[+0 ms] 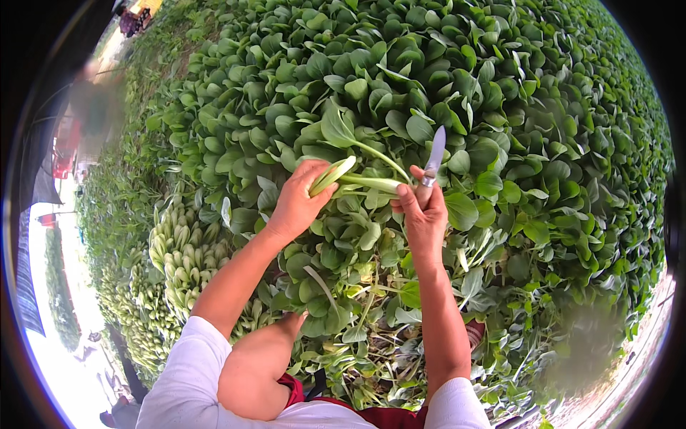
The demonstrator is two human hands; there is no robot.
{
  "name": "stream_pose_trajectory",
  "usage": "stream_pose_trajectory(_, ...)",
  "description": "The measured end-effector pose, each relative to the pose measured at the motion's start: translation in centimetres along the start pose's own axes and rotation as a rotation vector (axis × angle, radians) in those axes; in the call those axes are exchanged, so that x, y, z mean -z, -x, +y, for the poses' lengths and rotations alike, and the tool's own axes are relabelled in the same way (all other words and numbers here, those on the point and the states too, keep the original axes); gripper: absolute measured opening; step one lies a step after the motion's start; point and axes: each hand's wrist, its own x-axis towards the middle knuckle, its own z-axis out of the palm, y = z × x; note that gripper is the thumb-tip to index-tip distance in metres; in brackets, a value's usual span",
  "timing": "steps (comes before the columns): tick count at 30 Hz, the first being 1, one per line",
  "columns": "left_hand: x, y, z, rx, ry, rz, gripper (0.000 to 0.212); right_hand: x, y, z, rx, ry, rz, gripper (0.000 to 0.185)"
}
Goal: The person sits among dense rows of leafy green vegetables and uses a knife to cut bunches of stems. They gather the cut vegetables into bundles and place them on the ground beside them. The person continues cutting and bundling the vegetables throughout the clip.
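Near the middle of the view, my left hand [304, 195] is closed around the pale base of a green leafy vegetable plant [333, 172]. To its right, my right hand [423, 209] grips the handle of a short knife [437, 150], whose blade points up and away from me. The thumb and fingers of that same hand also pinch a pale stalk [375, 183] that stretches across from the left hand. A leaf on a long stem [338, 128] rises between the two hands. Both hands are above the dense leafy crop.
A thick bed of leafy greens [348, 69] spreads ahead and to the right. At the left lie many cut heads [187, 257], pale bases showing. Loose leaves and stalks [386, 348] litter the ground by my legs. Another person [133, 21] is far off at the upper left.
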Motion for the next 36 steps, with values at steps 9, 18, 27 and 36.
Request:
stream_pose_trajectory(9,-2.7,-3.9,3.5,-0.398,-0.659,-0.461,0.048,0.7,1.5,0.4,-0.173,0.056,0.02,0.025)
stream_pose_trajectory(18,-3.0,0.0,-6.4,-0.243,-0.861,-0.311,0.058,1.5,-2.7,8.4,0.115,1.253,-0.294,0.036)
stream_pose_trajectory(27,-3.2,0.1,-8.6,-0.131,-0.718,-0.144,0.049,-1.0,-8.4,13.5,-0.002,1.609,-0.422,0.027)
stream_pose_trajectory(36,-2.0,0.4,-7.9,-0.03,-0.512,-0.165,0.05,0.7,-8.8,15.4,0.154,1.216,-0.357,0.033)
